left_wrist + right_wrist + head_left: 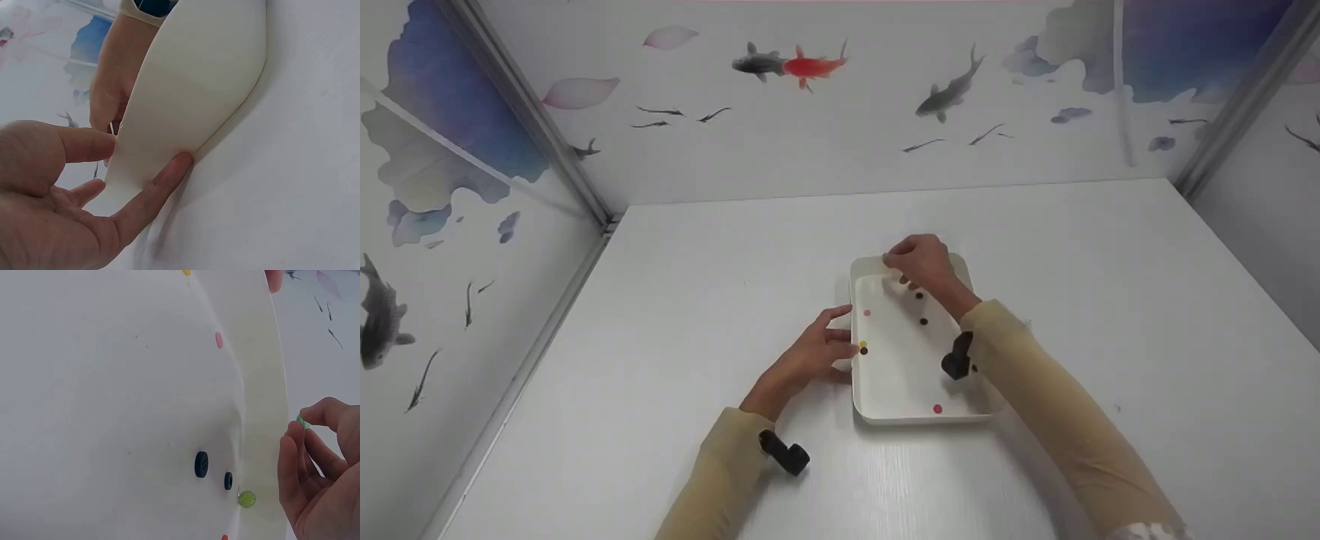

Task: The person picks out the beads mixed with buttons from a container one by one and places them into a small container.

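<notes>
A white rectangular tray (896, 375) with low walls lies on the table. My left hand (814, 349) holds its left wall, one fingertip over the rim and other fingers against the outside; in the left wrist view a finger (169, 174) presses the outer wall (191, 73). My right hand (922, 262) is over the tray's far end, pinching a small translucent green bead (304, 422) between thumb and fingertip. Below it in the tray sit two black buttons (201, 464) and a round green bead (246, 499) by the wall. A pink piece (219, 340) lies farther along that wall.
Inside the tray, a yellow piece (862, 344) and a black piece (864, 351) lie by the left wall, a red-pink piece (937, 409) near the front. The white table (720, 262) surrounds the tray. Walls printed with fish (949, 90) stand behind and beside it.
</notes>
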Demonstrator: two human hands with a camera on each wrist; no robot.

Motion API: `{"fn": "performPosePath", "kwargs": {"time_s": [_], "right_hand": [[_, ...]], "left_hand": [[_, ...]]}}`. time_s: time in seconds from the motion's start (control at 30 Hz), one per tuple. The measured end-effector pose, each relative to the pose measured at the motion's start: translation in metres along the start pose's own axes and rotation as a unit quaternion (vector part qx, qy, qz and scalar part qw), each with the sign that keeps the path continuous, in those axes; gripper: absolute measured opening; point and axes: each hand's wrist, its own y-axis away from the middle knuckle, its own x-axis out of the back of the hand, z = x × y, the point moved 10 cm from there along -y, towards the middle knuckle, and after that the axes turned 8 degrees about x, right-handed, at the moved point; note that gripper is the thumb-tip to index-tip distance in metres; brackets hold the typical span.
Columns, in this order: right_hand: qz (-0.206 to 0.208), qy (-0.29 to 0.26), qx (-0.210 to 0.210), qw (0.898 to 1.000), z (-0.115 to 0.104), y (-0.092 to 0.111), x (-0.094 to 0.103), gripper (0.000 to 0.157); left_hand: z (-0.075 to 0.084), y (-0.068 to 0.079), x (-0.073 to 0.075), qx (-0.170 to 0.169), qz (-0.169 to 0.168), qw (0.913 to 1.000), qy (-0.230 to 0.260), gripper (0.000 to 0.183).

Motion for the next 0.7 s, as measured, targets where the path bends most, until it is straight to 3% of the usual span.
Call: {"fn": "performPosePath", "kwargs": {"time_s": [0.5, 0.7], "right_hand": [[0.037, -0.012, 0.046, 0.998, -0.017, 0.002, 0.026, 0.033], [0.04, -0.009, 0.076, 0.996, -0.021, 0.002, 0.037, 0.03]], "left_hand": [[0.0, 0.0, 0.001, -0.004, 0.005, 0.9999, -0.012, 0.074], [-0.002, 0.0, 0.0, 0.007, 0.004, 0.9999, 0.011, 0.073]]}}
